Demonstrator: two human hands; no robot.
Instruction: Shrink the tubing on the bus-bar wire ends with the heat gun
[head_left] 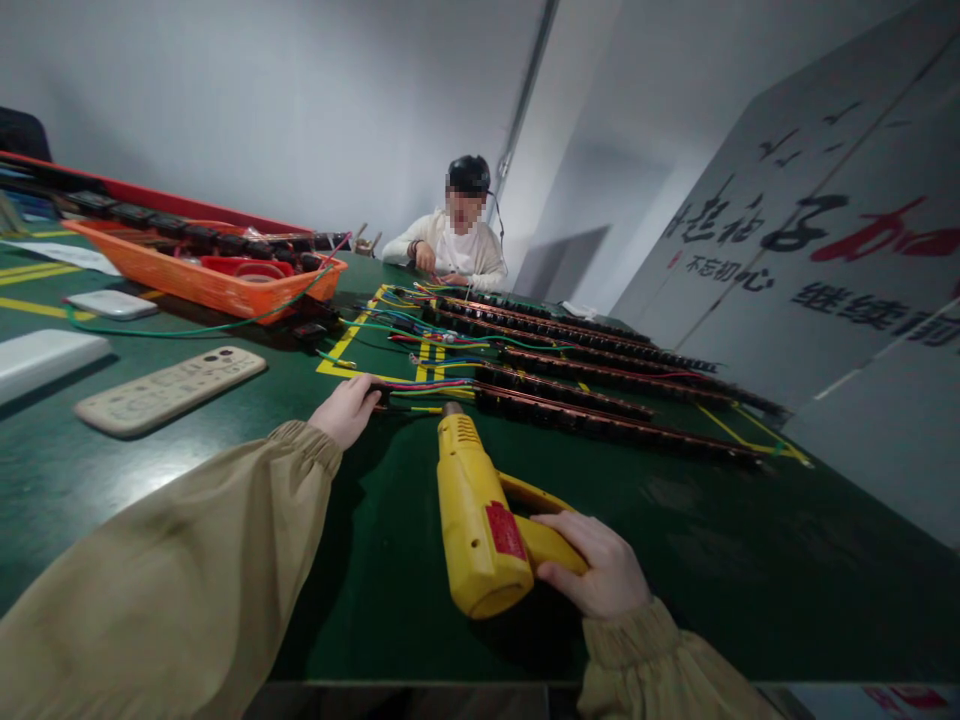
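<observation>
A yellow heat gun (476,520) with a red label is gripped by its handle in my right hand (596,560). Its metal nozzle points away from me, close to the coloured wires (431,386) that come out of the nearest long black strip (600,422). My left hand (346,408) has its fingers closed on the left ends of these wires. The fingertips partly hide the wire ends. Behind the nearest strip, several more long dark strips (540,325) lie side by side on the green table (405,620), wires toward the left.
An orange basket (225,295) holding dark parts stands at the left, with a beige remote control (172,390), a white box (49,362) and a small white device (112,304) nearer me. Across the table sits another person (457,245). Yellow tape lines (341,350) mark the tabletop.
</observation>
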